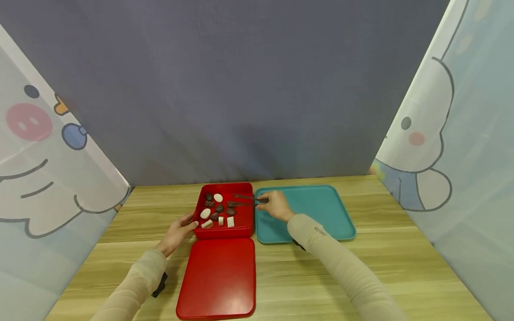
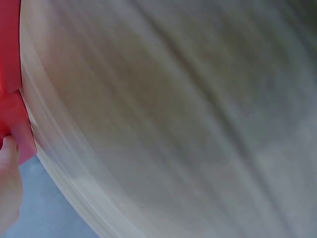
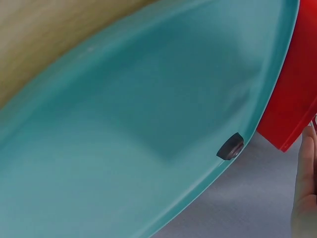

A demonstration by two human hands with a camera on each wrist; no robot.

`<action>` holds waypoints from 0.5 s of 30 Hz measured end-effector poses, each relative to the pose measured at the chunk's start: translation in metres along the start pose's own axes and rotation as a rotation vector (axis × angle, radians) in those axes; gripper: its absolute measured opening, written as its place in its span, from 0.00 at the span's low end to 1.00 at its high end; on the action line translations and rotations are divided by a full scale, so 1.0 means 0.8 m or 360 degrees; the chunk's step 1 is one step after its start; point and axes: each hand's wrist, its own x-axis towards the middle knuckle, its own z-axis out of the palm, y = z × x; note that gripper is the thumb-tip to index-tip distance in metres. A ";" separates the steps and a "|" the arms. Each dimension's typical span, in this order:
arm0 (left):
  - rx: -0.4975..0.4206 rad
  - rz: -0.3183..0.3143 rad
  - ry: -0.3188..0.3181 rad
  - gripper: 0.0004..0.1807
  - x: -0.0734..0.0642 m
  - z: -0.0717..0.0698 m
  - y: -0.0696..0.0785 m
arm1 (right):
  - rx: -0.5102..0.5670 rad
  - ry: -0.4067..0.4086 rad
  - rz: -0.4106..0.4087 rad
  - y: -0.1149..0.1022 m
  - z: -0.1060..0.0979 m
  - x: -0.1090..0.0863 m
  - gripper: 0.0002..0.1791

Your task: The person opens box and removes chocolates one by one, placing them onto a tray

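Observation:
My right hand [image 1: 277, 205] holds dark tongs [image 1: 246, 203]. Their two arms spread apart over the right part of a red box [image 1: 230, 232], with the lower arm close to a dark chocolate [image 1: 230, 211]. Dark and white chocolates, among them a white oval one [image 1: 205, 213], lie in the box's left and middle. At the box's left wall, my left hand [image 1: 176, 232] grips the rim, its thumb [image 2: 8, 153] over the edge. One dark chocolate [image 3: 231, 147] lies in the teal tray [image 3: 148, 109], near its edge. The tongs barely show in the right wrist view.
A flat red lid [image 1: 218, 278] lies on the wooden table [image 1: 305, 285] in front of the box. The teal tray stands directly right of the box. A grey curtain [image 1: 241, 89] hangs behind the table, with cartoon-printed cloths at both sides.

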 end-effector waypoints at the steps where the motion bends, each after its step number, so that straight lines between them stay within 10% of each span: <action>1: 0.0000 0.0001 0.0002 0.33 0.000 0.000 0.000 | -0.0008 -0.0006 0.0003 0.000 0.000 0.001 0.18; 15: -0.0006 0.0013 0.0018 0.32 0.001 0.001 -0.003 | -0.0197 0.0021 0.0066 -0.026 0.011 0.008 0.14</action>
